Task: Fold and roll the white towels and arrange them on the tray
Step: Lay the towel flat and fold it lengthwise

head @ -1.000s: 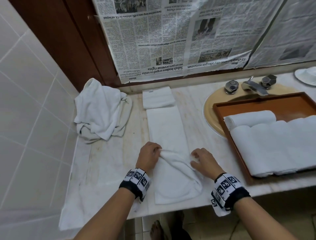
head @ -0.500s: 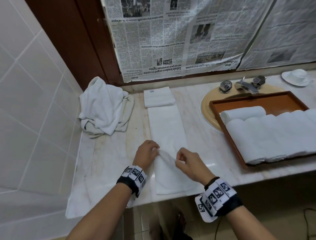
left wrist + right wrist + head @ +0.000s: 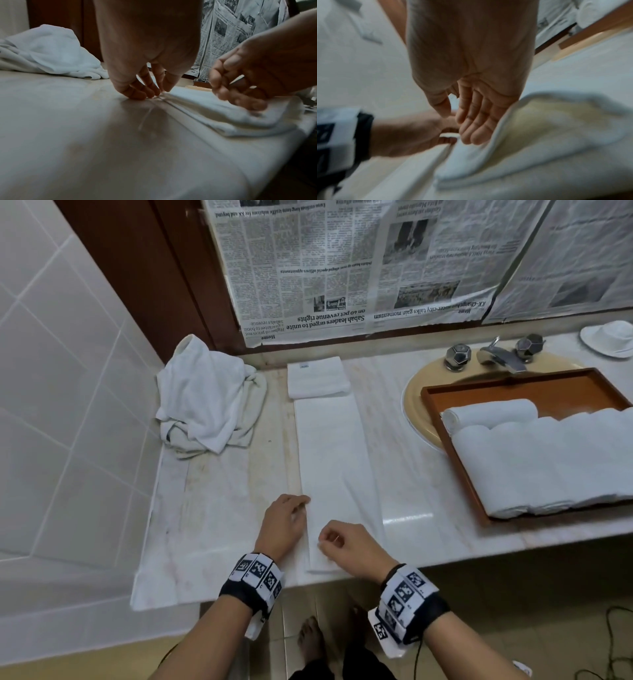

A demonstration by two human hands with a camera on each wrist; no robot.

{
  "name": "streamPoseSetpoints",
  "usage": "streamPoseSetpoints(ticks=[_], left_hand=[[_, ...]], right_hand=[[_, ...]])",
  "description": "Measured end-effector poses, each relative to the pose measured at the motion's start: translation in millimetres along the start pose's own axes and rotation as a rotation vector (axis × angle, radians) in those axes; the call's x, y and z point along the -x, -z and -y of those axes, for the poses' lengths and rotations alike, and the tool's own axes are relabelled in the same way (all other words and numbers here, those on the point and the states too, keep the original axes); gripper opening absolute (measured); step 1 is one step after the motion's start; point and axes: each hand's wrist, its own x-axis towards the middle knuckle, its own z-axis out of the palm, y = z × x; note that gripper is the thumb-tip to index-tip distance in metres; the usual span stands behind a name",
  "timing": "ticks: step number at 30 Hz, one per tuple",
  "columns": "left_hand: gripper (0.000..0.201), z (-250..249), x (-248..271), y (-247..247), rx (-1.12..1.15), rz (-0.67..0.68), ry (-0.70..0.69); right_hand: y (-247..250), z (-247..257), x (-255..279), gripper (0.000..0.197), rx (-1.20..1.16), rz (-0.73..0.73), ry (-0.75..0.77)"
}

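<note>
While left hand (image 3: 282,522) pinches its edge | towel (image 3: 335,460): long flat folded strip

The long folded towel (image 3: 335,460) down the middle of the frame is plain white, like the crumpled towel (image 3: 205,402) at upper left and the rolled towels (image 3: 548,460) at right. The tray (image 3: 513,392) is reddish-brown and the sink (image 3: 416,395) yellow-beige. My counter (image 3: 219,508) is pale marble with faint tan veins. My wristbands (image 3: 255,578) are black, carrying white tags printed with black square codes. Grey black-and-white newsprint (image 3: 342,268) runs across the top, beside a dark brown wood panel (image 3: 154,268).
</note>
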Motion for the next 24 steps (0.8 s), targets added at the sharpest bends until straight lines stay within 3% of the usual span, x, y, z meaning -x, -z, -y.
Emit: streamPoseSetpoints(ticks=[2,5,10,14,16,19,21,24], left_hand=[[0.028,-2.3,8.3,-0.9,0.032,-0.014,0.030],[0.028,-6.1,18.8,-5.3,0.026,0.018,0.043],[0.027,-9.2,26.3,-13.3,0.008,0.024,0.063],[0.024,-11.5,26.2,-11.5,0.037,0.034,0.107],[0.025,-11.4,24.0,-14.4,-0.014,0.050,0.126],[0.032,-16.6,23.6,-19.6,-0.114,0.060,0.143],[0.042,-22.5,24.4,-24.6,-0.207,0.035,0.150],[0.054,-33.2,26.6,-35.2,-0.362,0.076,0.114]], right_hand=[[12.1,-6.8,-0.8,0.007,0.024,-0.108,0.032],[25.8,-28.5,-6.3,0.013,0.244,-0.271,0.081],[17.7,-62.7,-3.8,0.019,0.420,-0.371,0.134],[21.9,-72.3,-1.2,0.013,0.492,-0.505,0.071],[26.1,-66.1,-7.2,0.011,0.588,-0.520,0.036],[18.3,-52.5,-14.3,0.032,0.595,-0.480,0.073],[7.2,-54.1,-16.8,0.049,0.610,-0.370,0.093],[-3.4,-67.1,-16.9,0.059,0.690,-0.224,0.036]])
